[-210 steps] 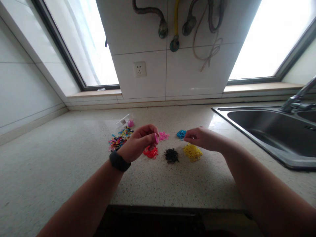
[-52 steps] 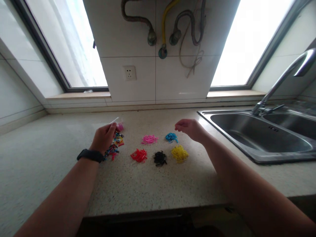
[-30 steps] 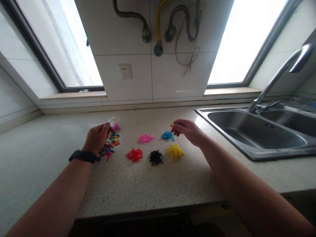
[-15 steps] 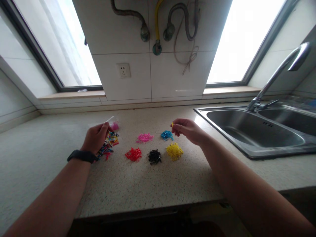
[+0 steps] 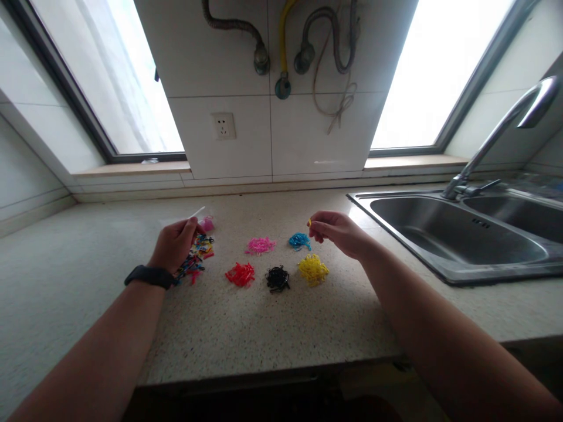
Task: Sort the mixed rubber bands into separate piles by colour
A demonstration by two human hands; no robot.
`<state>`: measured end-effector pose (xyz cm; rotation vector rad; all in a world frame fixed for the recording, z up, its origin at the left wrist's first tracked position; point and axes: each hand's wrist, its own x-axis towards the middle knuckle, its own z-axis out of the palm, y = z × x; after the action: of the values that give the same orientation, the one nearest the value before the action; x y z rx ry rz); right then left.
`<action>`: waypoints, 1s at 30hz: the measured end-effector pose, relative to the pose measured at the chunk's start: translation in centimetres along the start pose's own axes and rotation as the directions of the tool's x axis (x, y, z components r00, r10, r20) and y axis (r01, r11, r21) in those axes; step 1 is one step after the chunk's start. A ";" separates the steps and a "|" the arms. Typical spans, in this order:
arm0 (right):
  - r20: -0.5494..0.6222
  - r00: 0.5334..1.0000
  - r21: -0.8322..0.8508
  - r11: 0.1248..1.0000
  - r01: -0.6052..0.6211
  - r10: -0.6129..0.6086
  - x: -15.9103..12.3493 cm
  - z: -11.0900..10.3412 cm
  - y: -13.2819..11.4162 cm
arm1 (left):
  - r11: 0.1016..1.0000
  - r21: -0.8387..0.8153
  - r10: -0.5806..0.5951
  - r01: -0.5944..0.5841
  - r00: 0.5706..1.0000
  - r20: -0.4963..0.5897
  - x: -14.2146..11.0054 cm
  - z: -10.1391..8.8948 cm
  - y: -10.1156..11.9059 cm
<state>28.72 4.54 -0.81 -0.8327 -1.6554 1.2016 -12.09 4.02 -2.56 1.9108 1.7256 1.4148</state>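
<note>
On the left, my left hand (image 5: 175, 243), wearing a dark wristband (image 5: 149, 276), is closed on a clear plastic bag (image 5: 196, 214) with a pink part in it. Beside and partly under that hand lies a mixed-colour pile (image 5: 197, 258) of small loopy pieces, perhaps rubber bands. My right hand (image 5: 332, 231) pinches one small yellow piece (image 5: 309, 223) above the counter. Close by it are a blue pile (image 5: 299, 241) and a yellow pile (image 5: 313, 270). Between the hands sit a pink pile (image 5: 260, 245), a red pile (image 5: 240, 274) and a black pile (image 5: 277, 279).
A steel double sink (image 5: 457, 231) with a tall faucet (image 5: 497, 132) is set into the speckled counter (image 5: 246, 340) at right. The tiled wall behind carries a socket (image 5: 224, 126), hoses and valves (image 5: 282, 88). Windows stand on both sides.
The whole view has shifted slightly, so everything appears a little further right. Both hands keep nearly the same pose, the right one still pinching the yellow piece.
</note>
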 end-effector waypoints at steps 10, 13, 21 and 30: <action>0.035 0.999 0.009 1.000 0.012 -0.012 0.0 -0.3 0.3 | 1.000 0.025 0.019 -0.020 1.000 0.012 0.1 0.1 0.0; 0.040 0.999 0.013 1.000 0.010 -0.011 0.0 -0.2 0.2 | 1.000 0.025 0.014 -0.014 1.000 0.007 0.0 0.1 0.0; 0.033 0.999 -0.001 1.000 -0.006 0.006 -0.2 0.0 -0.3 | 1.000 0.023 0.010 -0.011 1.000 0.016 0.0 0.2 0.1; 0.038 0.999 -0.042 0.999 -0.003 0.005 -0.2 0.1 -0.5 | 1.000 0.021 0.006 -0.006 1.000 0.014 -0.2 0.3 0.7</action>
<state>28.70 4.20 -0.38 -0.8438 -1.7156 1.1957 -11.40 3.78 -2.34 1.9332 1.7368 1.3873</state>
